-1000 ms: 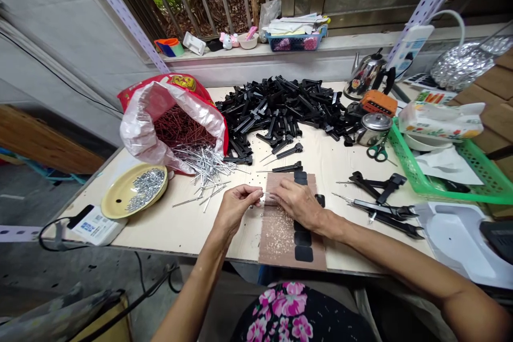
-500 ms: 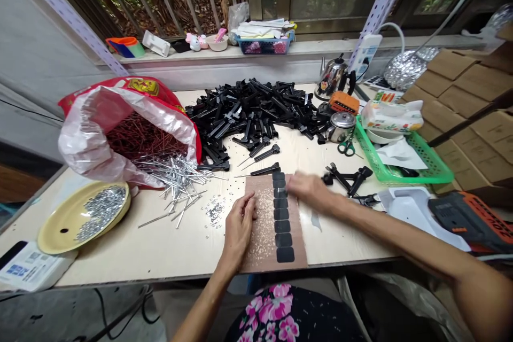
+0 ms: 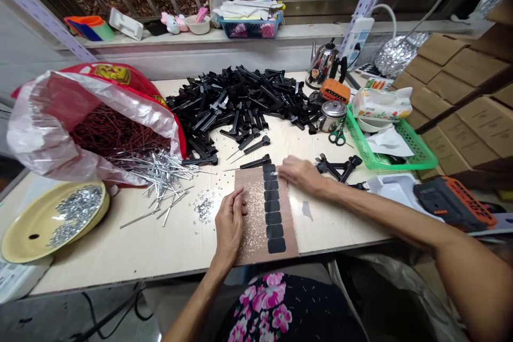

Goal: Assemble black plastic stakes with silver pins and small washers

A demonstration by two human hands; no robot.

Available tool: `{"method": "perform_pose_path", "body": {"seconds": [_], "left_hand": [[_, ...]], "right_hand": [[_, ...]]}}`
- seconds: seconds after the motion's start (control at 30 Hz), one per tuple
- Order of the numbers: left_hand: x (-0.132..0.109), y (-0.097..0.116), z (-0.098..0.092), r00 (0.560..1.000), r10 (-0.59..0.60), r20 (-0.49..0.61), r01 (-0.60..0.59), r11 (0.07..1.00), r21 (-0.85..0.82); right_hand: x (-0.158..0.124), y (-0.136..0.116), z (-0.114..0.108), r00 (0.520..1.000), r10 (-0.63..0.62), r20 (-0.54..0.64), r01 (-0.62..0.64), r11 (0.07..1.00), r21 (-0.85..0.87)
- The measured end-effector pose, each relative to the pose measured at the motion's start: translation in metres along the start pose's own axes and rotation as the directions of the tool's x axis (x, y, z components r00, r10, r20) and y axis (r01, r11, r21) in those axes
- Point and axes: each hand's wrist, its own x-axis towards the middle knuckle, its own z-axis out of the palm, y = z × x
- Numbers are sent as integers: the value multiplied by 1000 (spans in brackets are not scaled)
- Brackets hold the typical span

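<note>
A brown board (image 3: 252,214) with a row of black pads (image 3: 272,208) lies at the table's near edge. My left hand (image 3: 229,223) rests flat on the board's left side, fingers stretched out and holding nothing. At the board's upper right corner, my right hand (image 3: 300,173) has its fingers drawn together beside the top pads; what they pinch is too small to name. Two black plastic pieces (image 3: 256,162) with nails through them lie just beyond the board. A small scatter of metal bits (image 3: 204,206) sits left of my left hand.
A big heap of black plastic parts (image 3: 240,101) fills the table's middle. Silver nails (image 3: 164,171) spill from a red-and-white bag (image 3: 80,112) at left, near a yellow plate (image 3: 24,246). At right are a green basket (image 3: 425,157), scissors (image 3: 337,136), kettle (image 3: 323,61), orange power tool (image 3: 452,200) and cardboard boxes (image 3: 460,80).
My hands have parted: the left now lies flat on the board and the right has moved to its upper right corner. The view swung right and closer.
</note>
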Motion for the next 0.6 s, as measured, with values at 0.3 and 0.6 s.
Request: {"method": "perform_pose_path", "body": {"seconds": [0.3, 0.6], "left_hand": [[0, -3, 3, 1000, 23, 9, -23, 1000, -6], [-1, -1, -3, 1000, 29, 10, -28, 999, -40]], "right_hand": [[-12, -28, 15, 998, -60, 33, 58, 996, 65], [-35, -4, -24, 964, 237, 124, -239, 971, -1]]}}
